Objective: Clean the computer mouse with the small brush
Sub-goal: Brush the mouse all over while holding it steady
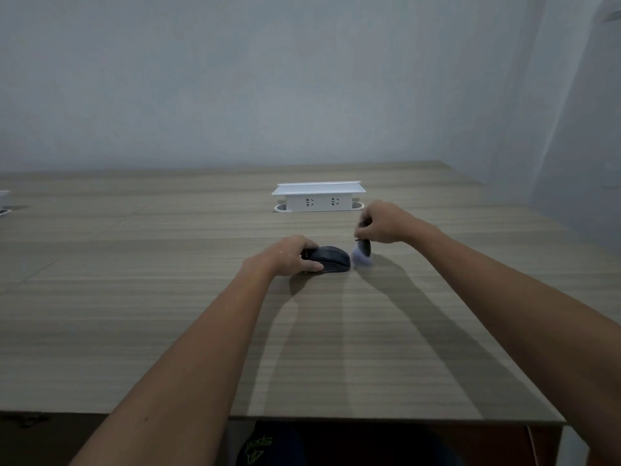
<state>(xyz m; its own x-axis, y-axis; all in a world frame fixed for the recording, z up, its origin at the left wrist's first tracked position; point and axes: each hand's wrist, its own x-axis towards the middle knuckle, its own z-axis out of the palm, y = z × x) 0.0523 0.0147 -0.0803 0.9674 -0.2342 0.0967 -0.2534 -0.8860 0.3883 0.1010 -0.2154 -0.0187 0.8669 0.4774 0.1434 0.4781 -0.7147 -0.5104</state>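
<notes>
From the head camera, both bare forearms reach out over a wood-grain bench (168,297) toward its middle. The left hand (285,255) rests on the near-left end of a dark computer mouse (331,259), its fingers curled round that end and the thumb pressed along the near side — a firm hold. The mouse lies flat on the bench, its long axis running left to right.

Just to the right of the mouse, the right hand (381,223) hangs above the bench with the wrist bent down, fingers pinched on the dark handle of the small brush (363,252). The brush points downward, and its pale bristles sit just beside the mouse's right end; the bristles are blurred, so whether they touch the mouse or the bench cannot be told for sure.

Behind the hands, a white socket box (317,196) with two outlets stands on the bench — well apart from the mouse. A plain grey wall (235,79) rises beyond.
</notes>
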